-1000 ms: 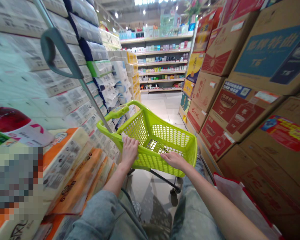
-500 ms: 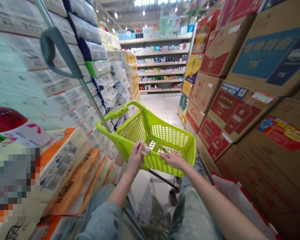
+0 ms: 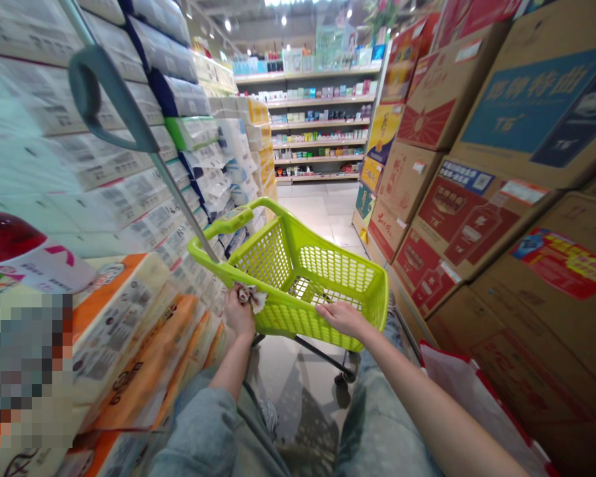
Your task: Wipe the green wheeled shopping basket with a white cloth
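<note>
A lime-green shopping basket cart (image 3: pixel 278 315) with perforated plastic sides stands in front of me. Its grey metal pole (image 3: pixel 181 199) rises to the upper left and ends in a dark grey loop handle (image 3: pixel 112 99). My left hand (image 3: pixel 239 318) is closed on a crumpled, dirty-looking white tissue (image 3: pixel 252 296), which lies against the near side of the basket below the rim. Closed over the near rim, farther right, is my right hand (image 3: pixel 345 318); its thumb rests along the top. The inside of the basket shows its grid floor, with part hidden by the near wall.
Packs of paper tissue (image 3: pixel 124 165) are stacked high on the left, with orange packs (image 3: pixel 149 358) close by. Cardboard cartons (image 3: pixel 457 199) line the right side. A white bag with red edging (image 3: pixel 477 404) lies at lower right. Shelves (image 3: pixel 322 103) stand beyond the tiled aisle.
My left hand has moved left along the near side of the basket with the tissue, from the middle toward the pole end. My right hand stays on the rim.
</note>
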